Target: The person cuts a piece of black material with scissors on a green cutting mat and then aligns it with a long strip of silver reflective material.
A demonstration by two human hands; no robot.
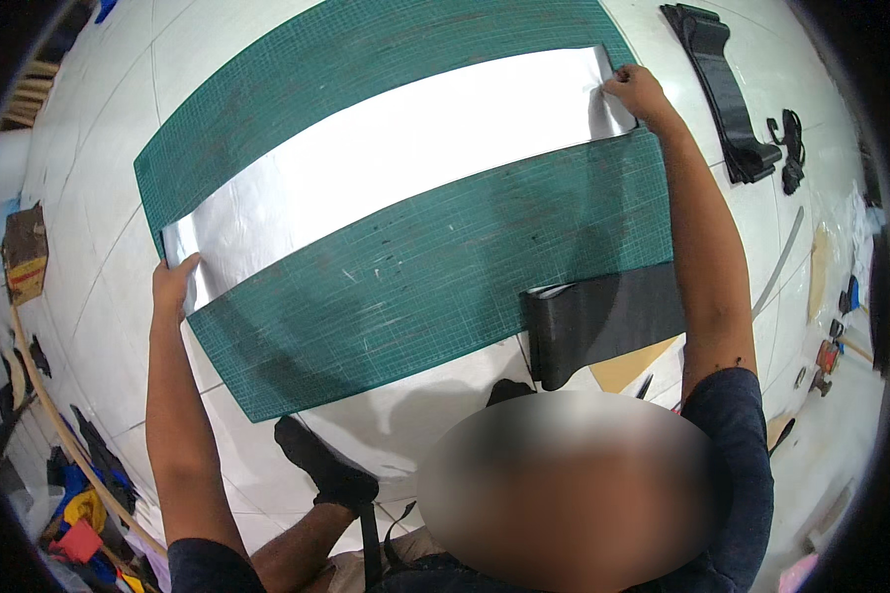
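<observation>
A long strip of shiny silver sheet (396, 148) lies stretched across a green cutting mat (396, 267) on the floor. My left hand (175, 285) grips the strip's left end, thumb on top and the other fingers hidden beneath. At the far right, my right hand (640, 94) pinches the strip's other end, where the sheet creases and shades darker. Both ends lie close to the mat's side edges. Nearer to me, a folded black sheet (603, 321) rests partly on the mat's lower right edge, below my right forearm.
Folded black strips (719, 94) lie on the white tiled floor at right, beside a coiled black cord (792, 153). A tan sheet (635, 366) pokes out under the black sheet. At left are a cardboard box (26, 252), a long wooden stick (69, 435) and piled coloured scraps.
</observation>
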